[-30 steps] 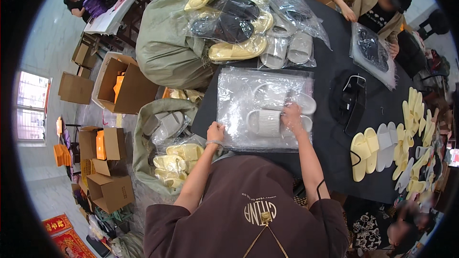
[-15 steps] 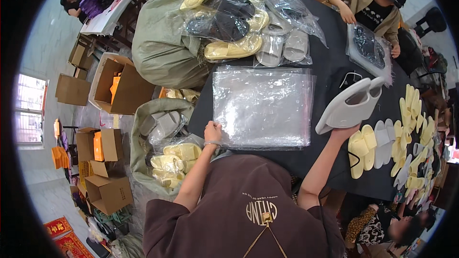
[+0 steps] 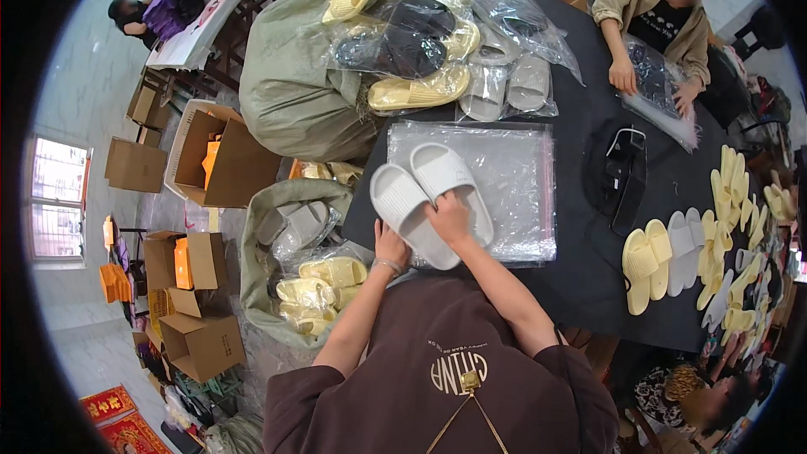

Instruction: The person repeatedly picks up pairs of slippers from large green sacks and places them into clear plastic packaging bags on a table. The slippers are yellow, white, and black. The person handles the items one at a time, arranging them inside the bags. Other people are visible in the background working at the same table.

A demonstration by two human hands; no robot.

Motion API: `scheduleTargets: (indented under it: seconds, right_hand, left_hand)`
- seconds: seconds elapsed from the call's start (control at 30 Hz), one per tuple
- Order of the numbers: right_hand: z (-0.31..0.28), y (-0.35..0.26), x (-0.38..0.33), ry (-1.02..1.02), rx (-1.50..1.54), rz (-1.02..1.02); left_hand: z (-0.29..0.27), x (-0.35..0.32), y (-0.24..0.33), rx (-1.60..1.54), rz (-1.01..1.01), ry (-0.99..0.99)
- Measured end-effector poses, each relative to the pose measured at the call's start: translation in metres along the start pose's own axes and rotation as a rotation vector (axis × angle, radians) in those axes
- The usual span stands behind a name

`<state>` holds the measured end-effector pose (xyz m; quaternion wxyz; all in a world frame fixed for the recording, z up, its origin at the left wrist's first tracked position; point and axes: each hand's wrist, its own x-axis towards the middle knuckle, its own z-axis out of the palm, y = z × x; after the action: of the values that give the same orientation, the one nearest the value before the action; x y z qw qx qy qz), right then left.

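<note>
Overhead, head view: pair of white slides (image 3: 429, 197) laid side by side on clear plastic bag (image 3: 513, 185), bag spread flat on black table (image 3: 588, 286). Left hand (image 3: 391, 248) pressed on heel of left slide, fingers closed over its edge. Right hand (image 3: 450, 219) laid between both slides, fingers curled on right one. Hands close together, not touching. Yellow and white slides (image 3: 672, 256) lined up at table's right. Bagged slides (image 3: 437, 42) heaped at far edge. Second person's hands (image 3: 651, 88) seen on another clear bag.
</note>
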<state>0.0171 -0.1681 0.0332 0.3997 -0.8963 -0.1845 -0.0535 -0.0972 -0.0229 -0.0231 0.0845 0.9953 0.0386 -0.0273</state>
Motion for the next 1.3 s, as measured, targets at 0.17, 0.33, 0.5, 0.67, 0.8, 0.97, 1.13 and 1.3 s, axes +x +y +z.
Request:
scheduleTargets:
  seconds: [0.17, 0.33, 0.5, 0.67, 0.8, 0.97, 1.13, 1.3]
  right_hand:
    - [-0.013, 0.061, -0.006, -0.01, -0.249, 0.077]
    - [-0.073, 0.128, 0.014, 0.236, -0.454, 0.281]
    - [-0.108, 0.154, 0.03, 0.27, -0.327, 0.526]
    - [-0.101, 0.164, 0.021, 0.348, -0.481, 0.397]
    - [-0.1, 0.157, 0.02, 0.252, -0.434, 0.468]
    - [-0.103, 0.147, 0.022, 0.287, -0.473, 0.43]
    - [-0.104, 0.155, 0.02, 0.288, -0.458, 0.465]
    - [-0.094, 0.16, 0.021, 0.3, -0.497, 0.396]
  left_hand:
    - [-0.023, 0.009, 0.017, -0.037, -0.101, -0.088]
    - [-0.024, 0.009, 0.018, -0.06, -0.104, -0.042]
    - [-0.027, 0.008, 0.017, -0.049, -0.113, -0.056]
    - [-0.044, 0.028, 0.034, -0.076, -0.161, -0.091]
    - [-0.046, 0.107, 0.033, -0.168, 0.17, 0.073]
    - [-0.043, 0.189, 0.028, 0.054, 0.161, -0.046]
    - [-0.046, 0.19, -0.015, -0.009, -0.17, -0.2]
    - [-0.031, 0.177, -0.015, 0.172, -0.255, 0.056]
